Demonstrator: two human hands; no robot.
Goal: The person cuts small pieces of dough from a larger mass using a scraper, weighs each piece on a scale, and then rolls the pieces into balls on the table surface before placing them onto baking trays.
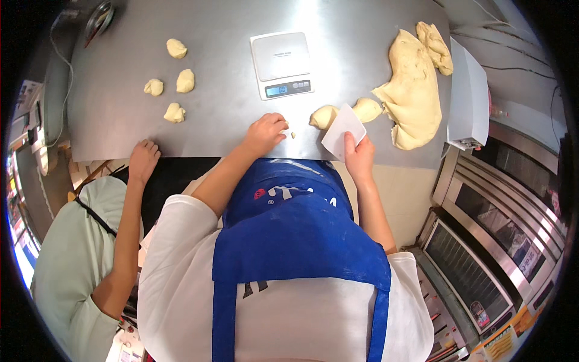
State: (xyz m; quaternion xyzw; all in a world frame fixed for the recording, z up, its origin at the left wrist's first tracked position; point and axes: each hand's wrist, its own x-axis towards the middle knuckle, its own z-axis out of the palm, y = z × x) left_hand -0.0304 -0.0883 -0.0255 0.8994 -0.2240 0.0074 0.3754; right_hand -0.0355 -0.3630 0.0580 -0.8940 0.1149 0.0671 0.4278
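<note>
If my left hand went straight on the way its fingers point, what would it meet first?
Probably the small dough scrap just right of the left hand's fingertips, then perhaps the dough piece. The curled fingers make the exact line uncertain.

Metal table [223,36] — brightly lit, pale floor [405,192], windowed metal unit [496,228]

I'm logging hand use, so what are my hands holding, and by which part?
Your right hand holds the white scraper by its lower-right edge. Your left hand is curled near a dough crumb; whether it holds anything can't be told.
</note>
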